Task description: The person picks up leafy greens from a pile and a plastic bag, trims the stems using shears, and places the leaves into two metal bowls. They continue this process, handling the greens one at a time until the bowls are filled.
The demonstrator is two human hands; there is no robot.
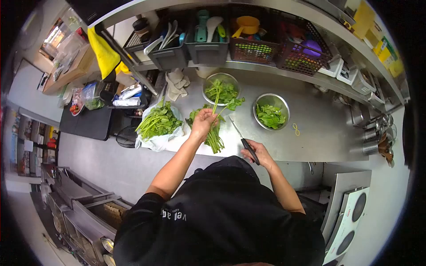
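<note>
Between the fingers of my left hand point(204, 124) is a leafy green sprig point(216, 99), its stem rising towards the back metal bowl point(221, 88), which holds leafy stems. My right hand point(258, 154) grips a black-handled tool point(250, 151) with a thin metal blade pointing up and left; whether it is a knife or scissors is hard to tell. Under and beside my left hand lies a bunch of green stems point(214, 141) on the steel counter point(319, 137). Further left, more greens point(160, 121) sit on a white plastic bag point(156, 143). A second metal bowl point(271, 111) holds loose leaves.
A yellow band point(296, 129) lies right of the second bowl. Bins of utensils point(207, 48) line the shelf above the counter. A crumpled cloth point(177, 84) is at the back left. Metal utensil holders point(371, 142) stand at the right end.
</note>
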